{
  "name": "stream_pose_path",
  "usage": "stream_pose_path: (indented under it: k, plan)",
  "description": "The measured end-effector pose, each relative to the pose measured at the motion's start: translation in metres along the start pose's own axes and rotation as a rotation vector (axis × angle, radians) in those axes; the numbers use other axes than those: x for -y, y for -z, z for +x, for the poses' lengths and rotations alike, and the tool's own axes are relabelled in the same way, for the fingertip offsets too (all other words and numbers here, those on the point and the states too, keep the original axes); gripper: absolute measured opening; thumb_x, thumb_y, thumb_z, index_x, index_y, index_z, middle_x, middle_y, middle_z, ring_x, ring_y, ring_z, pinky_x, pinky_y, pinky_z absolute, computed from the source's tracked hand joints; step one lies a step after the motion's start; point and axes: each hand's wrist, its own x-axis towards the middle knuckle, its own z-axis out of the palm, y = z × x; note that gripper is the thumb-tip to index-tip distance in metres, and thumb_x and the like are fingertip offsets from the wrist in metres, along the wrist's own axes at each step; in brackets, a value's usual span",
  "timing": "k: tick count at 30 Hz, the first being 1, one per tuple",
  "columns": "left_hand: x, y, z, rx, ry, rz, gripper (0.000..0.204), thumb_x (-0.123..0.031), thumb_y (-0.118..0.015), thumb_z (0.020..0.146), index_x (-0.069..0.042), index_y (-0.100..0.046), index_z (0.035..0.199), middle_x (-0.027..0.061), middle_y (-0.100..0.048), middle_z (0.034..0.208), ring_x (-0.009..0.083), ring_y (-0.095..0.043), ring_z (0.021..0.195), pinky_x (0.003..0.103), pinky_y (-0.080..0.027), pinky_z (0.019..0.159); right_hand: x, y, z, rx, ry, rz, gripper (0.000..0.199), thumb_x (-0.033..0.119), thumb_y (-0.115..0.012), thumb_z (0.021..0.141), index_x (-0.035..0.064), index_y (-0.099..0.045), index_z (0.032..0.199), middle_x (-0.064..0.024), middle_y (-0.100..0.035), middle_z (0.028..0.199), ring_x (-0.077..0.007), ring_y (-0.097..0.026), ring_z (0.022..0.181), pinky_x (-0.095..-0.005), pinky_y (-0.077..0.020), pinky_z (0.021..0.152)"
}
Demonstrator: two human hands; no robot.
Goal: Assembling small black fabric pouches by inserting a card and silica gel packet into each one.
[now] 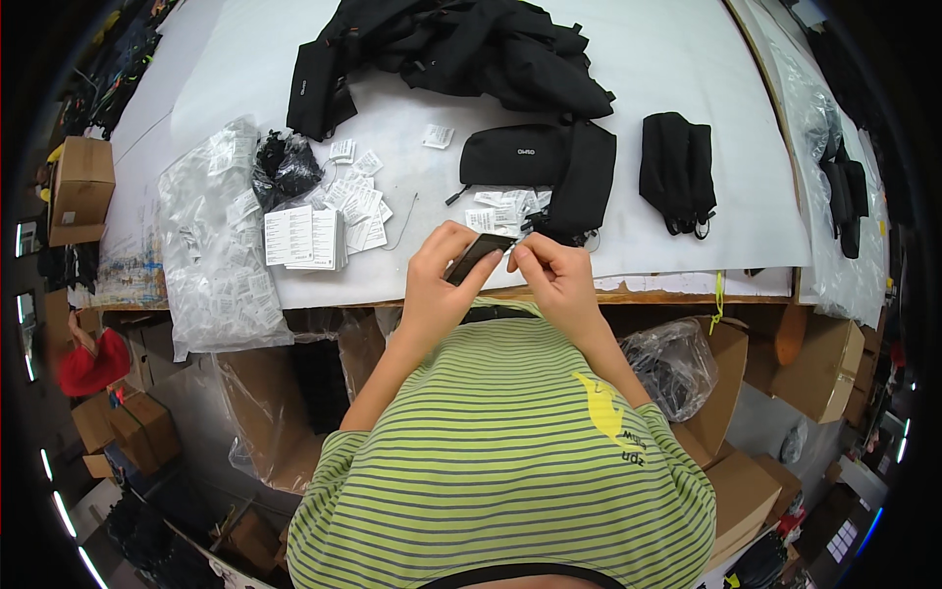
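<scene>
Head view: the left hand [439, 280] has its grip closed around a small dark flat tag [478, 255], held tilted above the near edge of the white worktop [687, 196]. The right hand [551, 272] pinches the tag's upper end between fingertips; whatever it pinches there is too small to make out. Just beyond lie a black pouch [512, 155], loose white labels [358, 201] and a stack of white cards [304, 238]. A green striped shirt [510, 452] hides the worktop's underside.

We hold a dark tag [478, 257] — left hand [439, 280] gripping, right hand [551, 270] pinching its end | black pouch [512, 155] beyond | white table [687, 226] | paper labels [304, 236] to our left
</scene>
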Motion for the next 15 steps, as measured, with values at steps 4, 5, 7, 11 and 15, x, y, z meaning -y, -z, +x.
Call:
stream_pose_path:
  k: [4,5,7,11,15]
  plan:
    - [-0.0042,-0.0022,-0.0029,0.008,0.001,0.001,0.011,-0.003,-0.069,0.076,0.002,-0.062,0.084,0.0054,-0.055,0.076,0.0131,-0.051,0.066,0.024,-0.040,0.059,0.0035,-0.0049,0.0015,-0.051,0.040,-0.079,0.018,0.011,-0.056,0.088,-0.0009,-0.055,0.074,-0.0042,-0.044,0.051,-0.0082,-0.036,0.044,-0.0257,-0.0291,0.042]
    - [-0.0049,-0.0022,-0.0033,0.017,0.016,0.003,0.011,-0.001,-0.069,0.076,0.002,-0.062,0.084,0.0048,-0.055,0.076,0.0123,-0.051,0.068,0.024,-0.039,0.062,0.0036,-0.0051,0.0013,-0.054,0.044,-0.109,0.018,0.011,-0.056,0.088,-0.0010,-0.054,0.074,-0.0057,-0.044,0.051,-0.0100,-0.037,0.044,-0.0263,-0.0304,0.043]
    - [-0.0029,-0.0016,-0.0044,0.016,0.016,0.000,0.010,-0.001,-0.069,0.076,0.002,-0.063,0.084,0.0047,-0.056,0.076,0.0119,-0.051,0.067,0.023,-0.039,0.061,0.0033,-0.0058,0.0011,-0.058,0.048,-0.138,0.018,0.011,-0.057,0.087,-0.0011,-0.054,0.074,-0.0072,-0.045,0.052,-0.0117,-0.039,0.043,-0.0269,-0.0316,0.043]
    - [-0.0002,-0.0013,-0.0062,0.000,0.004,-0.021,0.010,0.000,-0.069,0.075,0.003,-0.064,0.083,0.0042,-0.057,0.077,0.0106,-0.051,0.066,0.023,-0.039,0.059,0.0004,-0.0055,0.0015,-0.026,0.036,-0.155,0.016,0.011,-0.057,0.087,-0.0004,-0.054,0.076,-0.0068,-0.045,0.052,-0.0122,-0.038,0.043,-0.0271,-0.0311,0.043]
    - [0.0005,0.0036,-0.0042,0.022,0.022,-0.037,0.010,0.002,-0.069,0.075,0.003,-0.065,0.084,0.0039,-0.057,0.077,0.0101,-0.051,0.066,0.022,-0.039,0.059,-0.0001,-0.0002,0.0062,-0.017,-0.054,-0.063,0.012,0.012,-0.062,0.086,0.0015,-0.056,0.084,-0.0030,-0.042,0.051,-0.0079,-0.035,0.045,-0.0247,-0.0270,0.044]
